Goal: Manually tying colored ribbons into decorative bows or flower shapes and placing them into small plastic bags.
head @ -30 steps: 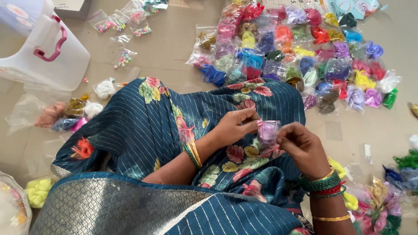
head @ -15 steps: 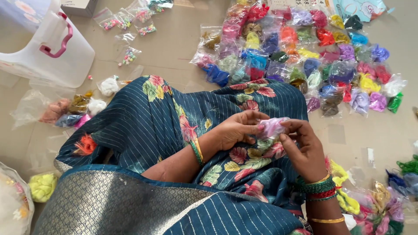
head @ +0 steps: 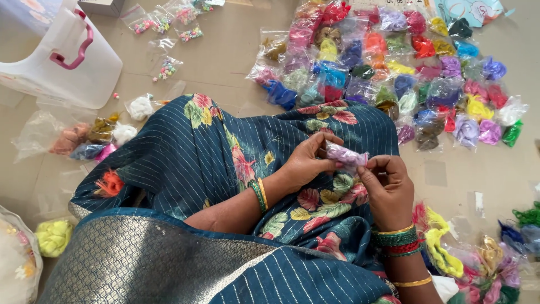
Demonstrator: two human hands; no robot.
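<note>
While I sit on the floor with my blue flowered sari (head: 185, 163) spread over my lap, my left hand (head: 306, 160) and right hand (head: 388, 188) meet near the centre of the head view. Between them is a small clear packet of pale lilac fibre (head: 344, 153), held above my lap. My left hand is curled about its near end, thumb and fingers closed on the plastic. My right hand, at about four o'clock from the packet, pinches its other end with bent fingertips; both hands are nearly closed on it.

At twelve to two o'clock from my hands a broad heap of small packets of coloured fibre (head: 394, 62) lies on the floor in reds, blues, yellows, greens and purples. At ten o'clock stands a white plastic tub with a pink handle (head: 67, 56), and just beyond it a few clear bags of mixed beads (head: 169, 67). At nine o'clock more fibre tufts (head: 95, 138) sit by the sari's edge. At five o'clock, beside my bangled right wrist, loose bright fibres (head: 461, 259) lie in a jumble.
</note>
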